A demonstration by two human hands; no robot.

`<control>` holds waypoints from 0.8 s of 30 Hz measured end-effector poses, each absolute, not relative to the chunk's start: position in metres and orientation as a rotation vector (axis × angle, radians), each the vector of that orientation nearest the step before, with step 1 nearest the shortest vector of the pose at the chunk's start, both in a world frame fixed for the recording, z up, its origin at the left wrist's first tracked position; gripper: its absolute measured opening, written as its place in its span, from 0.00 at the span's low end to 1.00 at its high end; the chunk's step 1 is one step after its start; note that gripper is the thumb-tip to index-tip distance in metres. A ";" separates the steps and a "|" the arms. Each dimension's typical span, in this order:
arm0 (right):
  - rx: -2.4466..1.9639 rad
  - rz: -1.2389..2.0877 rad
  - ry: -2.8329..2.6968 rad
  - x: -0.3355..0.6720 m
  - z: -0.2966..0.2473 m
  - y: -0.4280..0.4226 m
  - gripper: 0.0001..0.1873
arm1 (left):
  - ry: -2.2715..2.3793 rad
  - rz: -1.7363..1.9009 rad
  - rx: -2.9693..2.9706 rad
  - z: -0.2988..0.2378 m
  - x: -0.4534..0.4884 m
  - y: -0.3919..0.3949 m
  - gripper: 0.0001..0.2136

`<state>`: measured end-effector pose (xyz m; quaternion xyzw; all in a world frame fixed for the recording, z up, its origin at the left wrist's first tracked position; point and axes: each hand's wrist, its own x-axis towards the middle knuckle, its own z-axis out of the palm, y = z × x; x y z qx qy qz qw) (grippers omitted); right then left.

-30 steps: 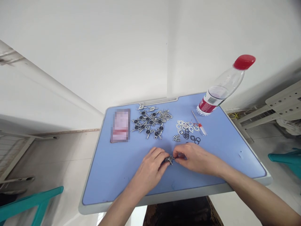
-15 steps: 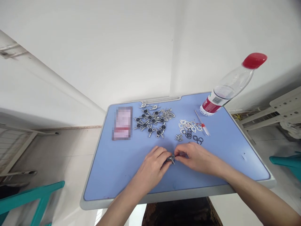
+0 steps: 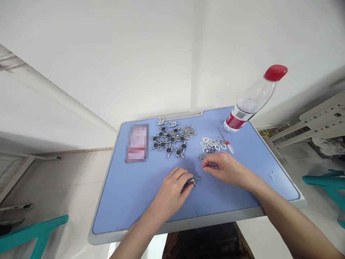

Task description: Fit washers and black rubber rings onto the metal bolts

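Near the front middle of the table, my left hand [image 3: 174,189] pinches a small metal fitting [image 3: 194,180] with short pins sticking out. My right hand [image 3: 226,168] is apart from it, to the right, its fingertips pressed together. Whatever may be between those fingertips is too small to make out. Beside them lies a pile of tiny shiny metal pieces [image 3: 201,157]. Flat pale metal plates [image 3: 206,143] with holes are just beyond, along with black rings [image 3: 212,149] that my right hand partly covers.
Metal fittings with round black discs [image 3: 172,139] cover the table's centre-left, with loose metal pins [image 3: 189,130] behind. A blurred pinkish rectangular item [image 3: 137,143] lies left. A red-handled screwdriver [image 3: 225,139] and a red-capped bottle [image 3: 244,111] are on the right.
My right hand has drawn away from the fitting and moved toward the pile of tiny metal pieces. My left hand keeps its hold. The view has shifted slightly.
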<state>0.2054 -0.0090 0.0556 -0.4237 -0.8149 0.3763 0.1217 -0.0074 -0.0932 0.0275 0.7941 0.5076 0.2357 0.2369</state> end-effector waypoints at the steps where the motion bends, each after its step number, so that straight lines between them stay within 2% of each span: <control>1: -1.218 1.113 -2.412 0.203 0.055 -0.011 0.06 | 1.385 0.652 2.173 0.028 -0.007 -0.093 0.07; 7: -1.108 1.124 -2.568 0.194 0.049 -0.021 0.07 | 1.373 0.630 2.146 0.028 -0.007 -0.093 0.07; 24: -1.226 1.084 -2.603 0.189 0.047 -0.026 0.07 | 1.402 0.655 2.207 0.024 -0.006 -0.095 0.07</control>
